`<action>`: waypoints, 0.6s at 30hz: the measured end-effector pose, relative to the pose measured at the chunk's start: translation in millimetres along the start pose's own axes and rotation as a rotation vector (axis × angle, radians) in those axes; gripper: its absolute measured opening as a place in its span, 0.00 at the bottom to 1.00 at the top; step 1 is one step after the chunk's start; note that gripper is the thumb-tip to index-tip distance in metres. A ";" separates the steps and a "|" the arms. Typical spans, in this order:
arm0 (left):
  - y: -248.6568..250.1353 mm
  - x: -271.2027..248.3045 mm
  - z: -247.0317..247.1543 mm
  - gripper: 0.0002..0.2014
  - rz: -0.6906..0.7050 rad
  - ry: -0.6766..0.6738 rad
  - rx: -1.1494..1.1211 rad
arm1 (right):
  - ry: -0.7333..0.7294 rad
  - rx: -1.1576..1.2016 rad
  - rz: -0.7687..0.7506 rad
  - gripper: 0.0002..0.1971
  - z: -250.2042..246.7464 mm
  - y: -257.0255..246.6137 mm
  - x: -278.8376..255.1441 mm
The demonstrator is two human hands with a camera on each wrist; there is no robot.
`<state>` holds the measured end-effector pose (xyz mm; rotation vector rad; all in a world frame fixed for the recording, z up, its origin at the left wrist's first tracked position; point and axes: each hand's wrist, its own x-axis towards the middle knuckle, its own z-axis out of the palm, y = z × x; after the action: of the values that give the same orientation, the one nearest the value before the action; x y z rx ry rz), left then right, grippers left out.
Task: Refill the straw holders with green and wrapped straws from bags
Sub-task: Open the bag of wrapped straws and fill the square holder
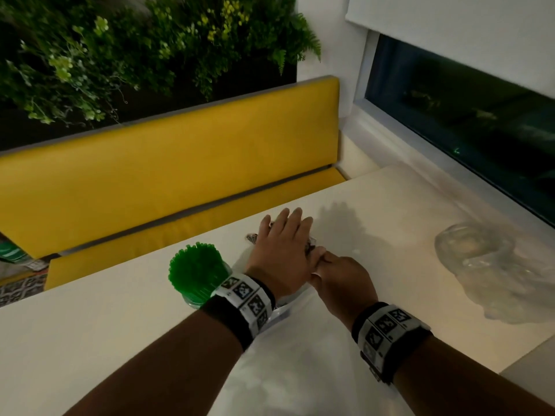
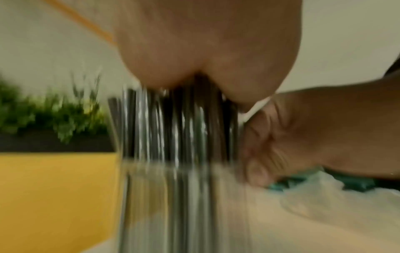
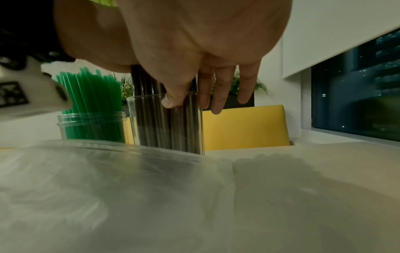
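Observation:
A clear holder (image 3: 164,123) of dark wrapped straws (image 3: 149,82) stands on the white table (image 1: 390,205). My left hand (image 1: 282,244) lies flat on the tops of those straws (image 2: 173,128), fingers straight. My right hand (image 1: 339,277) is against the bundle's right side: its thumb (image 3: 171,101) is at the holder's rim, its fingers reach round behind, and they look curled in the left wrist view. Left of it, a clear jar (image 3: 90,123) holds a full bunch of green straws (image 1: 195,271). The left wrist view is blurred.
A clear plastic bag (image 1: 300,370) lies on the table in front of the holders. Another crumpled clear bag (image 1: 480,265) sits at the right by the window (image 1: 465,115). A yellow bench (image 1: 180,160) and plants (image 1: 120,55) are beyond the far edge.

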<state>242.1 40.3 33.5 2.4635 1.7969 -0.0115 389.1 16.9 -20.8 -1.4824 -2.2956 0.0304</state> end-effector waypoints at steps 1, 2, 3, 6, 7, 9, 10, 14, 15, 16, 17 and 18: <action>-2.8 2.7 1.4 0.34 0.016 -0.001 -0.024 | 0.036 -0.012 -0.006 0.13 -1.5 0.2 0.3; -4.4 4.4 -2.1 0.34 0.020 0.007 -0.053 | 0.055 -0.021 -0.010 0.11 -3.0 -0.5 0.4; -4.1 4.3 -7.3 0.35 0.003 0.021 -0.076 | 0.062 -0.017 -0.020 0.08 -4.7 -2.4 -0.2; 7.9 7.2 -19.3 0.36 -0.091 0.040 -0.093 | 0.068 0.007 -0.023 0.10 -6.3 -4.1 -1.6; 10.8 8.4 -18.3 0.34 -0.104 0.000 -0.056 | 0.059 0.008 -0.008 0.10 -6.2 -3.9 -0.9; 7.8 9.2 -12.0 0.27 -0.106 -0.042 0.005 | 0.022 0.006 0.023 0.08 -1.6 -2.5 -0.9; 2.5 9.7 -9.9 0.23 -0.107 -0.024 -0.006 | 0.002 0.002 0.031 0.07 0.6 -1.5 -0.8; -7.6 6.0 -6.0 0.17 -0.084 0.152 -0.100 | -0.034 0.015 0.068 0.05 5.1 0.7 1.0; -5.5 5.3 -8.8 0.19 -0.081 0.204 -0.117 | -0.034 0.025 0.068 0.04 4.0 0.3 0.9; -3.1 5.6 -13.4 0.22 -0.089 0.250 -0.127 | -0.032 0.031 0.066 0.03 3.2 -0.1 0.7; -1.4 7.1 -17.8 0.25 -0.107 0.279 -0.123 | -0.027 0.032 0.064 0.04 3.3 -0.2 0.8; -0.2 9.0 -20.6 0.26 -0.128 0.271 -0.105 | -0.023 0.029 0.066 0.04 2.7 -0.7 1.4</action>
<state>243.7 50.6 53.5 2.3674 1.9975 0.4150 387.1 18.3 -22.7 -1.5504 -2.2540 0.0991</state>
